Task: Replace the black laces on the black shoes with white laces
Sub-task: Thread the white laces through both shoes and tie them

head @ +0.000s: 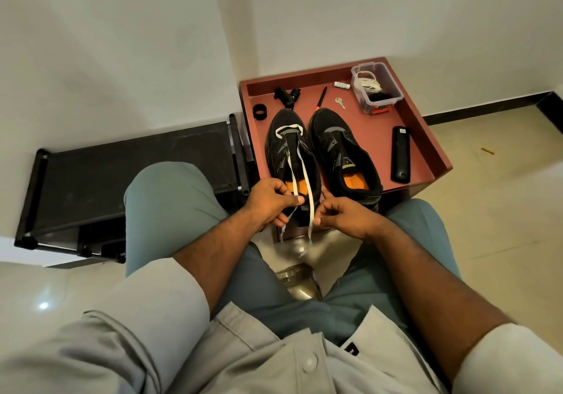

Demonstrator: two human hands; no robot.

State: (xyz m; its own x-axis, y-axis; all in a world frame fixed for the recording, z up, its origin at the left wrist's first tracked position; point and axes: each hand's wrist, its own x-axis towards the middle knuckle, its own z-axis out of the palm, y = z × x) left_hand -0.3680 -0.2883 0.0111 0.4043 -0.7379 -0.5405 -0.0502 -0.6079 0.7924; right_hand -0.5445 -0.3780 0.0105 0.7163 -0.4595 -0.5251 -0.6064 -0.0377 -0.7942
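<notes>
The black shoes stand side by side on a reddish-brown surface (374, 137) with a raised rim, toes pointing away from the person and heels at the near edge; the head view looks down on them past two knees in grey-green trousers. The left shoe (291, 156) carries a white lace (300, 168) that crosses its lowest eyelets near the toe, and the lace's two ends run back over the tongue and the orange insole toward the person. The left hand (269, 203) pinches one end between thumb and curled fingers just at the shoe's heel, and the right hand (339, 215) pinches the other end the same way beside it; both loose tips hang below the hands, over the floor. The right shoe (344, 156) has no lace in its eyelets and shows its orange insole. Beyond the shoes on the surface lie a black ring (260, 112), a small black clamp-like piece (286, 95), a tool with an orange and black handle (320, 98), a key (339, 102) and a small white tube (341, 85). A clear plastic box (376, 87) in the far right corner holds coiled white cord and something black. A black remote (400, 154) lies to the right of the right shoe. A low black rack (131, 168) stands to the left of the surface against the white wall.
</notes>
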